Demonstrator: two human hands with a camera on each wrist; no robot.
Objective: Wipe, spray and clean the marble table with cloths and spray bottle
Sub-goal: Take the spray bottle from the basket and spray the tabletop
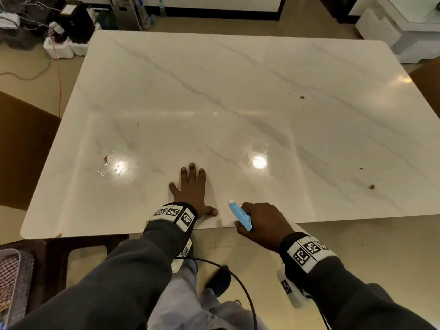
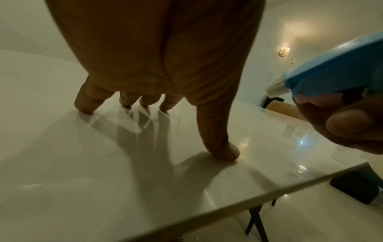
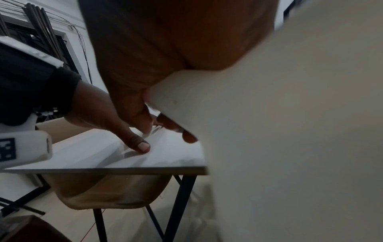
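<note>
Bottle (image 1: 240, 215) in the right hand (image 1: 259, 225), nozzle aimed ahead and left over the table (image 1: 238, 91).
Its fingers wrap the bottle at the near edge; the left hand (image 1: 190, 189) lies flat and spread just left of the nozzle, holding nothing. The wet patch (image 1: 114, 166) lies farther left; crumbs (image 1: 371, 186) sit well right.

left hand (image 1: 191, 189) lies flat with fingers spread and straight; right hand (image 1: 259, 225) is curled in a grip.
</note>
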